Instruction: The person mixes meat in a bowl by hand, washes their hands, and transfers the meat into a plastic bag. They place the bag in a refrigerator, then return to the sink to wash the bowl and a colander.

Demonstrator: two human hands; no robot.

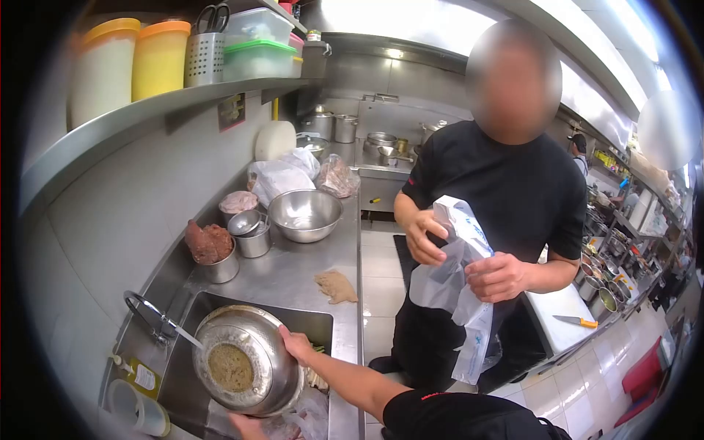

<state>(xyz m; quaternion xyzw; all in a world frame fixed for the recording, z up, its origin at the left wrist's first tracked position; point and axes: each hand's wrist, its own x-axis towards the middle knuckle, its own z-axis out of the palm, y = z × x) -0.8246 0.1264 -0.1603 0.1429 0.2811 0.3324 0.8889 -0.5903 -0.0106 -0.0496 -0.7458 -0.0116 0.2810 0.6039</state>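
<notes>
A large metal bowl (275,359) is tilted over the sink with its worn, stained underside facing up and left. Water from the tap (158,323) runs onto that underside. My right hand (295,346) grips the bowl's rim on the right, thumb on the outside and the other fingers mostly hidden behind it. At the bowl's lower edge, my left hand (248,426) supports it, only partly in view. Beneath the bowl, the sink (315,323) shows some green stalks and clear plastic at its right side.
On the steel counter are a wet brown cloth (336,287), an empty steel bowl (305,215), a pot of raw meat (214,253) and plastic bags (279,180). A soap bottle (137,375) stands left. A co-worker (499,183) holds a plastic bag roll (466,253) beside the counter.
</notes>
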